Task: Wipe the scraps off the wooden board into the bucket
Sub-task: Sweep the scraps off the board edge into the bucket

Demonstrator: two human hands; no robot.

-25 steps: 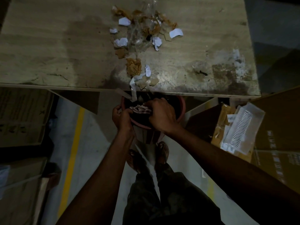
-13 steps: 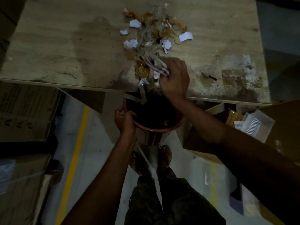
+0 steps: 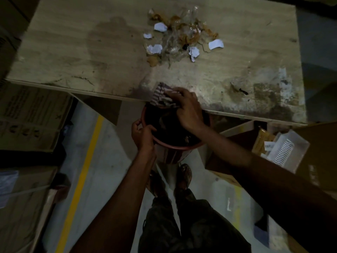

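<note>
A stained wooden board (image 3: pixel 109 52) fills the top of the view. A heap of scraps (image 3: pixel 182 41), white paper bits, brown shreds and clear film, lies at its far middle. Just below the board's near edge is a reddish bucket (image 3: pixel 175 145), and my left hand (image 3: pixel 143 136) grips its near-left rim. My right hand (image 3: pixel 187 108) presses a striped cloth (image 3: pixel 162 95) at the board's near edge, right over the bucket's mouth. The bucket's inside is dark and its contents are hard to make out.
Cardboard boxes (image 3: pixel 31 114) stand at the left under the board. At the right, a box holds a white plastic packet (image 3: pixel 284 148) and a brown packet (image 3: pixel 262 143). A yellow floor line (image 3: pixel 85 165) runs past my feet (image 3: pixel 184 178).
My right hand rose from the bucket onto the board beside the near scraps, then dragged the cloth back to the edge. The scraps near the edge are gone from the board.
</note>
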